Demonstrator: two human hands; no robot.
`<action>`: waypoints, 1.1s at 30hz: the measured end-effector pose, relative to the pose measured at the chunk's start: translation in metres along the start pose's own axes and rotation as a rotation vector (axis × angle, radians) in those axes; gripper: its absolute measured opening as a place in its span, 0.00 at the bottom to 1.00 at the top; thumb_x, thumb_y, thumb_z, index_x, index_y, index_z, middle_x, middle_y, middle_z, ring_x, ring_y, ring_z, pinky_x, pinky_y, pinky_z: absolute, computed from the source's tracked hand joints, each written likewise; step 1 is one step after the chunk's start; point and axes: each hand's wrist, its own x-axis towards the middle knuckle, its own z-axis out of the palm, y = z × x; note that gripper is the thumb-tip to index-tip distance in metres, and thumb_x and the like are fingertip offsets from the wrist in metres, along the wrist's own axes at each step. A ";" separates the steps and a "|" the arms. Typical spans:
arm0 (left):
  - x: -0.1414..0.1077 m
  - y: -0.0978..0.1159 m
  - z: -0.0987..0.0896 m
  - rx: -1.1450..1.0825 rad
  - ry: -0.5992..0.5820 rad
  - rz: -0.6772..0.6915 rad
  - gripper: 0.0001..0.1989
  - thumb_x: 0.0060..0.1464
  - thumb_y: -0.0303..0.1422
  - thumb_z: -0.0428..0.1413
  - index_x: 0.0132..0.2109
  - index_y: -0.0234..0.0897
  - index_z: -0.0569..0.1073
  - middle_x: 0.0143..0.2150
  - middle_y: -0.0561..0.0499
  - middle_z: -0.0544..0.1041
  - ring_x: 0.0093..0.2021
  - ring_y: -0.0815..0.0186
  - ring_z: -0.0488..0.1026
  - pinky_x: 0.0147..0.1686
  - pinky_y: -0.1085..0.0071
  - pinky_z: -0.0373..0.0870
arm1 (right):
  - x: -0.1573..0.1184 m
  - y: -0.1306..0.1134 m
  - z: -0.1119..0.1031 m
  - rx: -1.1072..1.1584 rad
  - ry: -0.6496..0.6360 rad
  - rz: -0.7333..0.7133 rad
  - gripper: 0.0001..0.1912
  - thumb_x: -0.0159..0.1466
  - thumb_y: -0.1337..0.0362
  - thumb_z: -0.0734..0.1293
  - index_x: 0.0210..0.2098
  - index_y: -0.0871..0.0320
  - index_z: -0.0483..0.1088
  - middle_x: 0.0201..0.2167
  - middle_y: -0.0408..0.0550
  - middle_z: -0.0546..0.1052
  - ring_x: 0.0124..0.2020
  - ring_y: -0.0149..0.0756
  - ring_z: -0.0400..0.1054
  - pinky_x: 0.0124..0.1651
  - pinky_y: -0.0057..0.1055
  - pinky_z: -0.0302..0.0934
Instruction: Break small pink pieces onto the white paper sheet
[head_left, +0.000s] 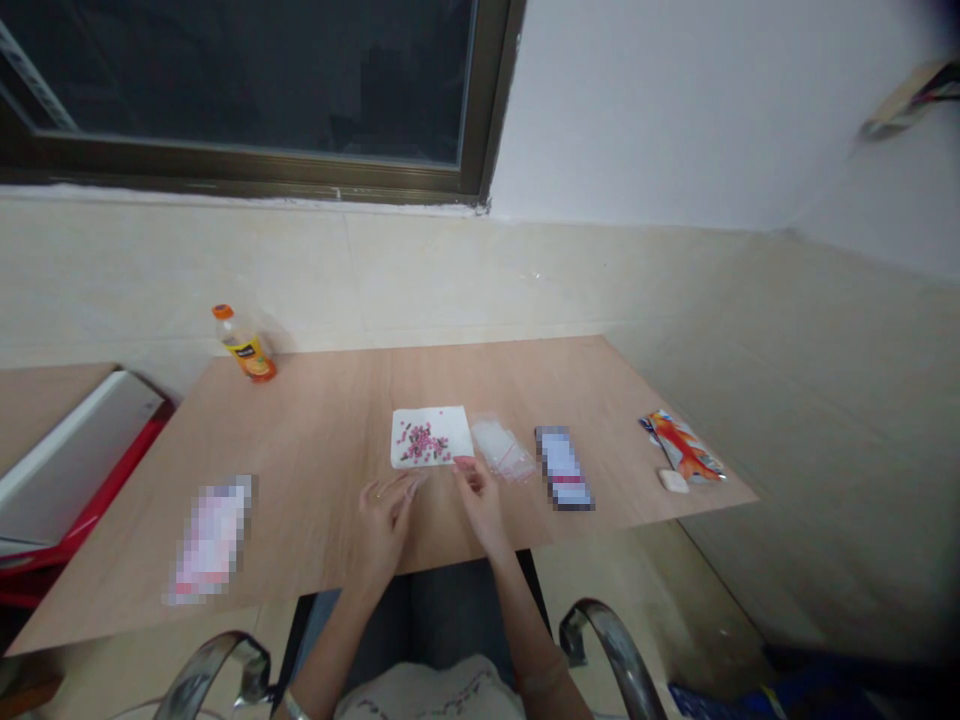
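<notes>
A white paper sheet (431,425) lies on the wooden table (322,440), with a cluster of small pink pieces (424,442) on it. My right hand (478,500) has its fingertips bunched at the sheet's near right corner. I cannot tell whether they grip it. My left hand (385,525) is just below the sheet's near edge, with its fingers apart and holding nothing. To the right of the sheet lies a clear plastic bag (502,450) with a red strip. Beyond it are a blurred packet (564,468), an orange fish-printed packet (681,447) and a small white block (673,481).
A blurred flat package (212,540) lies at the table's left. An orange-capped juice bottle (244,345) stands at the back left corner against the tiled wall (480,270). A red-and-white object (75,460) is beyond the left edge. Chrome chair arms (615,650) rise at the bottom.
</notes>
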 end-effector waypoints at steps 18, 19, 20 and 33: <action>0.007 0.001 -0.006 -0.040 -0.012 -0.020 0.10 0.52 0.26 0.49 0.40 0.39 0.72 0.39 0.48 0.78 0.44 0.58 0.73 0.47 0.59 0.68 | 0.004 -0.027 0.009 -0.077 -0.394 -0.068 0.08 0.56 0.58 0.69 0.31 0.56 0.75 0.34 0.44 0.75 0.30 0.31 0.67 0.29 0.25 0.57; 0.007 0.000 -0.005 -0.027 -0.024 0.010 0.12 0.52 0.24 0.48 0.41 0.39 0.71 0.39 0.48 0.77 0.44 0.59 0.73 0.47 0.59 0.68 | 0.005 -0.028 0.008 -0.093 -0.412 -0.075 0.07 0.57 0.59 0.69 0.31 0.56 0.75 0.35 0.45 0.75 0.32 0.31 0.68 0.30 0.25 0.57; 0.007 0.000 -0.004 -0.016 -0.034 0.036 0.13 0.51 0.24 0.48 0.43 0.39 0.70 0.39 0.48 0.77 0.44 0.59 0.73 0.48 0.59 0.68 | 0.006 -0.029 0.007 -0.107 -0.444 -0.081 0.06 0.57 0.60 0.68 0.31 0.56 0.75 0.37 0.45 0.75 0.35 0.32 0.68 0.31 0.25 0.58; 0.007 -0.019 0.017 -0.357 -0.188 -0.088 0.34 0.44 0.29 0.60 0.60 0.38 0.60 0.57 0.41 0.69 0.57 0.54 0.66 0.58 0.52 0.59 | 0.018 -0.008 -0.004 -0.144 -0.621 -0.008 0.23 0.49 0.65 0.74 0.46 0.54 0.74 0.47 0.49 0.75 0.38 0.36 0.69 0.39 0.32 0.64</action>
